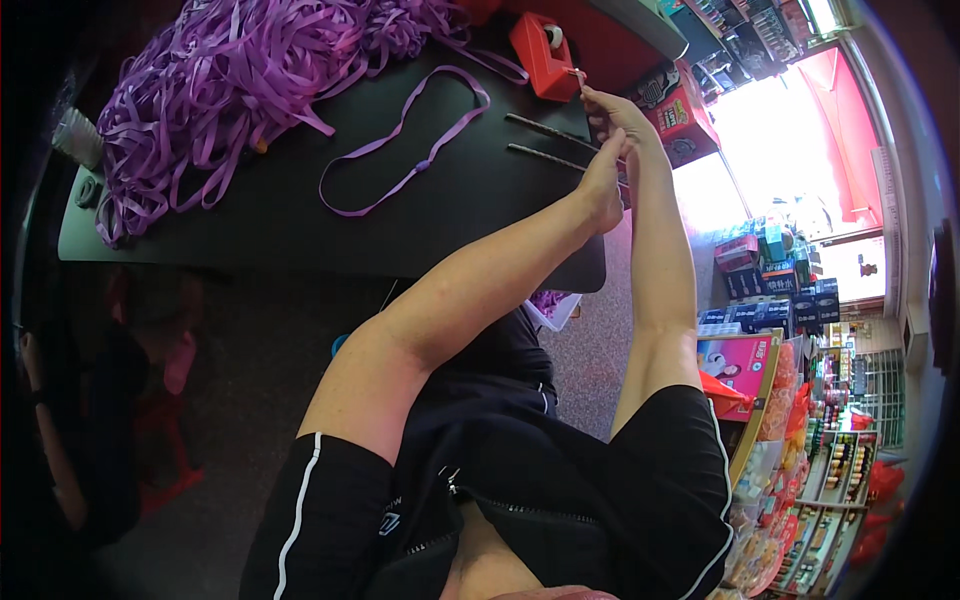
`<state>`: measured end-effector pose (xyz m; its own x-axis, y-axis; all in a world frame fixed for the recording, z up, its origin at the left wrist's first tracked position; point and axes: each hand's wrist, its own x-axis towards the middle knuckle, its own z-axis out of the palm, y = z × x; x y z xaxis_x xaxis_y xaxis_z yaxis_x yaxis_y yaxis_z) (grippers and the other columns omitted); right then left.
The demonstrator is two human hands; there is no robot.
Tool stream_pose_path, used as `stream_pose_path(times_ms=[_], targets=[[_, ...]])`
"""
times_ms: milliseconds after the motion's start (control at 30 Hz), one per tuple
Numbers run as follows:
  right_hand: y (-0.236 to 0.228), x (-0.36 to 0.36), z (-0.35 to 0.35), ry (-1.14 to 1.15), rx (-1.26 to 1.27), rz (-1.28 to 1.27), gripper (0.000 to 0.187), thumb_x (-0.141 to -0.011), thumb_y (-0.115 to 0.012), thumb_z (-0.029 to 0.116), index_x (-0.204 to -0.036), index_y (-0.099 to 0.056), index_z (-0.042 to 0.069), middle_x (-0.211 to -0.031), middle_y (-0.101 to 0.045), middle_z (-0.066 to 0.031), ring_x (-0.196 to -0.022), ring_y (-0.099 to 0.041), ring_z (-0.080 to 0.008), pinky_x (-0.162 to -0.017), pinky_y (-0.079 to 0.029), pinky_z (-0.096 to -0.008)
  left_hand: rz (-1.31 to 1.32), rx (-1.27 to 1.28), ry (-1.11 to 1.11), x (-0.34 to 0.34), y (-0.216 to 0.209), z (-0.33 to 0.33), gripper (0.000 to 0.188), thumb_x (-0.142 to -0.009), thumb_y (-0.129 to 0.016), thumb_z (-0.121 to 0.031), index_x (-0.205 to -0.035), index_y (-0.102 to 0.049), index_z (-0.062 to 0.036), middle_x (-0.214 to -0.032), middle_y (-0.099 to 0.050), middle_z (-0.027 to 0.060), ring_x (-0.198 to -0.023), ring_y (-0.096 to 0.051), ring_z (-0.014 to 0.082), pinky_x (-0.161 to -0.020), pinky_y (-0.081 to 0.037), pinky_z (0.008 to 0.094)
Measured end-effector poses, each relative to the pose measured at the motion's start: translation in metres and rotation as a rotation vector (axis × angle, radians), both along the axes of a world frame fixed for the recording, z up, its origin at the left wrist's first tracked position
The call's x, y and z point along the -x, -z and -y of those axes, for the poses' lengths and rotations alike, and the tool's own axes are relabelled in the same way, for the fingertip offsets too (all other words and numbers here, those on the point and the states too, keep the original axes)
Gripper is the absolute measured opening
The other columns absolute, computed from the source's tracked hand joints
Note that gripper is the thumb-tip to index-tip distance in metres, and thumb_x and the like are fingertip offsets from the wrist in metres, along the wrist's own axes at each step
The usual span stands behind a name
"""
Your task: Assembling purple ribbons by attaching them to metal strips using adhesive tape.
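Observation:
Both my arms reach to the right end of the black table (420, 225). At the front of the red tape dispenser (540, 60), the fingertips of my right hand (628, 122) are pinched on a small pale strip whose kind I cannot make out. My left hand (602, 190) is just below, its thumb up against the right hand; its other fingers are hidden. Two thin, textured rods (545, 128) stick out leftward from beside my hands. A single purple strap loop (405, 185) with a small slider lies on the table, beside a large heap of purple straps (240, 90).
A red box (685, 115) stands beyond my right hand. Below the table's right end is a white bin (560, 312) with purple material. Shelves and stacked boxes (770, 285) fill the right side. At the left, another person's arm (55, 450) shows near a red stool (170, 465).

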<state>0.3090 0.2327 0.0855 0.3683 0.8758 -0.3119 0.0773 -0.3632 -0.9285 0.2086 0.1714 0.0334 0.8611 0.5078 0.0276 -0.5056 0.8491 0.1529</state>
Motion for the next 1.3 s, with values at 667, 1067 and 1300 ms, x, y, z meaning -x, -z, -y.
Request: stream_pose_path(times_ms=[667, 1067, 1300], targets=[[0.012, 0.013, -0.013, 0.021, -0.098, 0.203, 0.026, -0.080, -0.069, 0.037, -0.081, -0.068, 0.011, -0.071, -0.059, 0.0050, -0.061, -0.044, -0.0068, -0.058, -0.034, -0.0226, 0.010, -0.100, 0.050, 0.029, -0.018, 0.005, 0.057, -0.094, -0.037, -0.051, -0.137, -0.030, -0.0154, -0.132, -0.045, 0.0076, -0.122, -0.042, 0.0271, -0.105, -0.031, 0.0440], [0.046, -0.023, -0.036, -0.166, -0.348, 0.546, 0.035, -0.085, -0.059, 0.035, -0.092, -0.067, 0.002, -0.080, -0.063, -0.0046, -0.073, -0.052, -0.0151, -0.070, -0.042, -0.0311, -0.019, -0.093, 0.044, 0.030, -0.023, 0.011, 0.055, -0.093, -0.037, -0.052, -0.132, -0.036, -0.0131, -0.131, -0.046, 0.0126, -0.123, -0.042, 0.0311, -0.106, -0.028, 0.0495], [0.049, -0.020, -0.044, -0.176, -0.373, 0.435, 0.031, -0.082, -0.060, 0.031, -0.089, -0.066, 0.001, -0.078, -0.063, -0.0060, -0.073, -0.053, -0.0147, -0.069, -0.043, -0.0306, 0.016, -0.095, 0.053, 0.025, -0.016, 0.002, 0.055, -0.094, -0.034, -0.053, -0.129, -0.040, -0.0105, -0.130, -0.046, 0.0129, -0.122, -0.042, 0.0312, -0.108, -0.026, 0.0472]])
